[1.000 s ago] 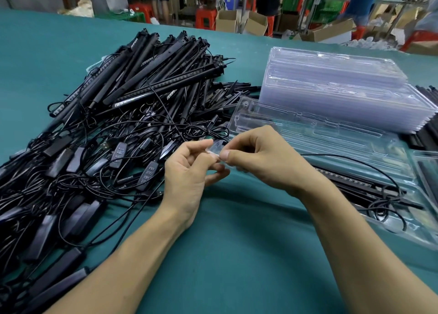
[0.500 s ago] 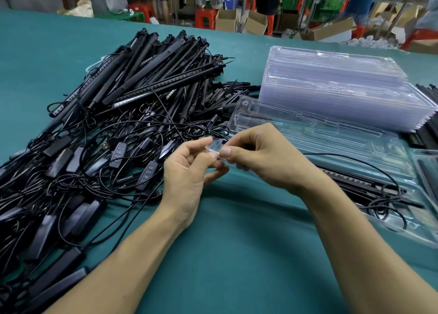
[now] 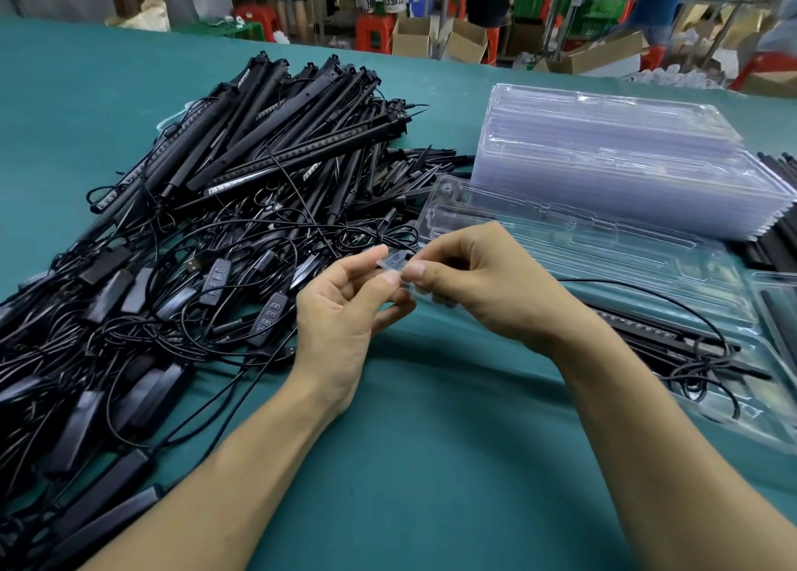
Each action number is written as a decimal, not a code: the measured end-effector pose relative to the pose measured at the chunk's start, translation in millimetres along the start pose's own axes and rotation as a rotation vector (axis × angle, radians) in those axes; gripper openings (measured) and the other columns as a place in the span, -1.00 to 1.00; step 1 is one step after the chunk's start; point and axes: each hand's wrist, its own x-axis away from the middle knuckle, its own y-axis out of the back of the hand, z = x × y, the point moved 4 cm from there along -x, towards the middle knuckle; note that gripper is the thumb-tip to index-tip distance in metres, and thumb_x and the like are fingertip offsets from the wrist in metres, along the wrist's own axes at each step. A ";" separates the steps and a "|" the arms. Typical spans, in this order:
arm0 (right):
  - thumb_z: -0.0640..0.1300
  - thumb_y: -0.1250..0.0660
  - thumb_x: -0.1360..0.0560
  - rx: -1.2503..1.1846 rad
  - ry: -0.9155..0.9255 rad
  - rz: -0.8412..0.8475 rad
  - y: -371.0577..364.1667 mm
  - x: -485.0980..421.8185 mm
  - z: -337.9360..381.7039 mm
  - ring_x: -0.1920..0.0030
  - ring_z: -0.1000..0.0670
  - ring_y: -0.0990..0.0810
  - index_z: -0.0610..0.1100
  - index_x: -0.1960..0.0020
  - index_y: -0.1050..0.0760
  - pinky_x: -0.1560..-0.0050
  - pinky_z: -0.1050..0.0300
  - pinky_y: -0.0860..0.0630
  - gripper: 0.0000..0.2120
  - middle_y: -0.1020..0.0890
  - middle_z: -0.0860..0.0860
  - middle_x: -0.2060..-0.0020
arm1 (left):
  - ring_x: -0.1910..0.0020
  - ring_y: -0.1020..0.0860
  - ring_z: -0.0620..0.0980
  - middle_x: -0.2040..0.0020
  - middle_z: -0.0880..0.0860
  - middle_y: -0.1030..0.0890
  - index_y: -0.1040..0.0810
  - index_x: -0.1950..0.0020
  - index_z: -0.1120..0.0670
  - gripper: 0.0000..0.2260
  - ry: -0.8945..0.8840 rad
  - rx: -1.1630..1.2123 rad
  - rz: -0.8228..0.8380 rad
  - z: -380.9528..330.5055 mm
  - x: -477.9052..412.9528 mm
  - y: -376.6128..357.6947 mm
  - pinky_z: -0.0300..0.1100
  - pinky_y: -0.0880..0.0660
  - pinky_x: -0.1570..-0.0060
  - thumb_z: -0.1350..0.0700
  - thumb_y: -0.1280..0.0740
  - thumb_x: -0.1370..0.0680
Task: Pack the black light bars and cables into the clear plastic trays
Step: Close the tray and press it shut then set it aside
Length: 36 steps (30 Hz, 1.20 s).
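While teal cloth covers the bench [image 3: 409, 462] — cartons [image 3: 414, 37], red stools [image 3: 373, 31] up top — left hand [image 3: 340, 311] and right hand [image 3: 483, 285] pinch a clear plastic piece [image 3: 394, 264].

Black light bars [image 3: 267, 139] and tangled cables [image 3: 172, 294] lie heaped left; clear trays [image 3: 625, 182] are stacked right, the nearer tray [image 3: 604, 260] apparently part-filled.

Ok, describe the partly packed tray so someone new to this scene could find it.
Find the tall stack of clear trays on the green table's right side. Nearer the camera, beside the right hand, lies the partly packed tray: it alone shows a light bar with a looped cable.
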 end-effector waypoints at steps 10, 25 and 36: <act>-0.16 -0.38 -0.54 -0.043 -0.018 0.000 -0.3 -0.9 -2.3 0.34 0.08 -0.50 -0.15 0.18 -0.67 0.28 0.17 -0.45 -0.84 -0.62 -0.14 0.35 | 0.28 -0.64 -0.10 0.27 0.00 -0.66 -0.55 -0.21 0.22 -0.76 0.005 0.011 0.014 -0.3 -0.4 0.0 -0.18 -0.61 0.14 0.34 -0.36 -0.54; -0.16 -0.36 -0.56 0.024 0.003 0.016 0.5 -0.8 1.7 0.34 0.06 -0.51 -0.17 0.14 -0.67 0.25 0.08 -0.49 -0.83 -0.64 -0.23 0.30 | 0.29 -0.62 -0.10 0.27 0.02 -0.64 -0.56 -0.19 0.22 -0.76 0.015 0.018 0.006 -0.3 0.2 0.0 -0.18 -0.61 0.14 0.34 -0.36 -0.53; -0.14 -0.35 -0.55 0.100 0.008 0.003 -2.1 -2.6 0.4 0.40 0.12 -0.50 -0.11 0.19 -0.67 0.30 0.11 -0.47 -0.82 -0.62 -0.09 0.39 | 0.31 -0.61 -0.11 0.29 -0.03 -0.62 -0.56 -0.13 0.20 -0.80 0.032 0.010 -0.004 -0.1 0.0 -0.1 -0.18 -0.61 0.15 0.38 -0.33 -0.54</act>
